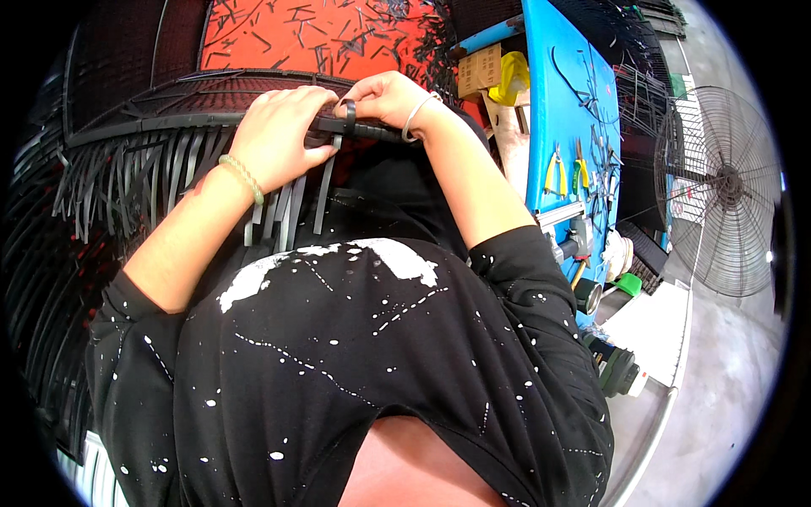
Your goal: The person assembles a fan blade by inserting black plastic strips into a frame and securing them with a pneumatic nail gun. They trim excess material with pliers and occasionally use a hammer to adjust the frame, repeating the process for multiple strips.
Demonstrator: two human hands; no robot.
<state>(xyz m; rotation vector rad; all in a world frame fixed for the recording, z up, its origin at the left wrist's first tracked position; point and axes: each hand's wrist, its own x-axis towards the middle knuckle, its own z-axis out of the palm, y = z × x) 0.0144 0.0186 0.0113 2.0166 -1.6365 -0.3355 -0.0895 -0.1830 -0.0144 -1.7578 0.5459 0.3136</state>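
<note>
Across my lap lies a dark woven frame (pixel 186 124), its black rim running left to right with many loose flat strips (pixel 173 173) hanging from the near side. My left hand (pixel 274 135) grips the rim, fingers over the top and thumb on the near side. Just to its right, my right hand (pixel 394 101) pinches a black flat strip (pixel 350 118) that loops around the rim. The tail of a strip (pixel 324 198) dangles below the loop. My right fingertips partly hide the strip's upper end.
Beyond the frame, a red surface (pixel 279 38) is scattered with black strip offcuts. On my right stands a blue table (pixel 549 84) with yellow-handled pliers (pixel 556 176) and green-and-yellow pliers (pixel 580 176). A cardboard box (pixel 478 72) sits beside a yellow bag (pixel 510 78). Farther right is a large fan (pixel 726 182).
</note>
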